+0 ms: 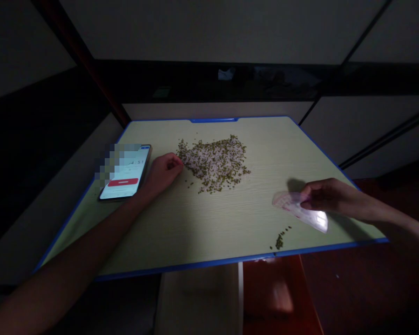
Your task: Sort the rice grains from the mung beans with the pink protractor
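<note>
On the light wood-grain board lies a spread pile of small green beans, which look like mung beans, mixed with white grains like rice. My left hand rests at the pile's left edge, fingers curled together; whatever they may hold is hidden. Over on the right, my right hand pinches a clear plastic protractor with faint reddish markings, held low over the board and tilted. Between the protractor and the front edge sits a small cluster of green beans, apart from the pile.
A phone with a lit timer screen lies at the board's left, beside my left forearm. Blue trim edges the board. Below the front edge are a pale open container and a red surface. Cabinet panels stand behind.
</note>
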A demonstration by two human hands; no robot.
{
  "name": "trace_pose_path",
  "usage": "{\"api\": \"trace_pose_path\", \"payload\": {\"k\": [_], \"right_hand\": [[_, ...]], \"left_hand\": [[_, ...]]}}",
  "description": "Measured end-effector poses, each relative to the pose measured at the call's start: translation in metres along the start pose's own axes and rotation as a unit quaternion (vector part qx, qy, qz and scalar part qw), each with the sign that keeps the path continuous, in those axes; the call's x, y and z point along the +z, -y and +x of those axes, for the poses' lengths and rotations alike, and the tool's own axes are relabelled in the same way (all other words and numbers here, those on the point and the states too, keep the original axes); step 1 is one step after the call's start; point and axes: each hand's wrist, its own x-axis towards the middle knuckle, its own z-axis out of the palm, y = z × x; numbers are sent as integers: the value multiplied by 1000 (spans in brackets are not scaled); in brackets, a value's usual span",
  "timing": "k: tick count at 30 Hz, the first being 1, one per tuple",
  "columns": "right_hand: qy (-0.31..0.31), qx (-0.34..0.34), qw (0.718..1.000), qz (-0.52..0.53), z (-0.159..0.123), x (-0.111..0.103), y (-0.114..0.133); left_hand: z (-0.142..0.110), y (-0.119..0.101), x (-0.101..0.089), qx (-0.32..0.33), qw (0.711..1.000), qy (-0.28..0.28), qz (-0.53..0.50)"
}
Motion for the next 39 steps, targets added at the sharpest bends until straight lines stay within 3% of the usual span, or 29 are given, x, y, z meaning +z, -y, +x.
{"api": "trace_pose_path", "payload": {"k": [7, 14, 22, 28, 39], "right_hand": [[-24, 28, 996, 79, -7, 33, 18], [-24, 9, 996, 89, -2, 49, 26], [41, -71, 997, 1, 6, 50, 36], [96, -176, 973, -111, 12, 49, 53], [107, -215, 964, -118, 4, 53, 49]], "left_hand": [[0, -1, -1, -5, 1000, -2, 1], [-1, -2, -1, -7, 1000, 0, -4], [-1, -3, 0, -5, 1000, 0, 1], [-1, -2, -1, -4, 1000, 0, 0], [0, -1, 0, -1, 1000, -3, -2]]}}
